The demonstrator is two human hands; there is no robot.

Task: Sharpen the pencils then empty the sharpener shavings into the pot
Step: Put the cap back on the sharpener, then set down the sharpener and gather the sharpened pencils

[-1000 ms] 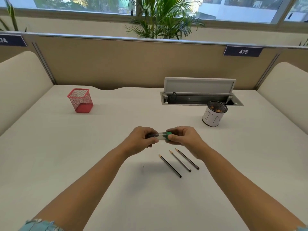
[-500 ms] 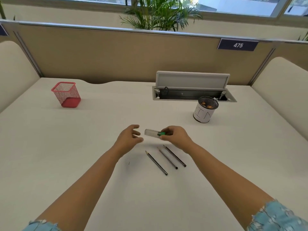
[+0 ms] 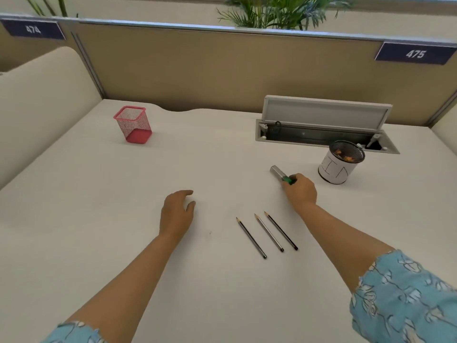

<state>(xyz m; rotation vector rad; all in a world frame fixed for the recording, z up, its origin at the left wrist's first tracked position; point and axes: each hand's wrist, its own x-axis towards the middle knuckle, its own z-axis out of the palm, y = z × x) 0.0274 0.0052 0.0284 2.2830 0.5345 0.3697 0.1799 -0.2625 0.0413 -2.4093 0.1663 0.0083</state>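
Nearest you on the bench (image 3: pixel 99 219), three pencils (image 3: pixel 268 232) lie side by side, apart from one another, tips pointing away and slightly left. Your left hand (image 3: pixel 176 214) rests palm down to their left, its fingers loose and slightly spread, holding nothing. Beyond the pencils, your right hand (image 3: pixel 300 191) has its fingers curled round the green end of the sharpener (image 3: pixel 280 175), whose clear part sticks out up and to the left; you cannot tell whether it touches the bench. Just right of that hand stands the pot (image 3: pixel 340 164), white-wrapped with a dark mesh rim and brownish shavings inside. Behind it is an open cable hatch (image 3: pixel 324 125) with its lid raised. Far left stands a red mesh cup (image 3: pixel 133 125).
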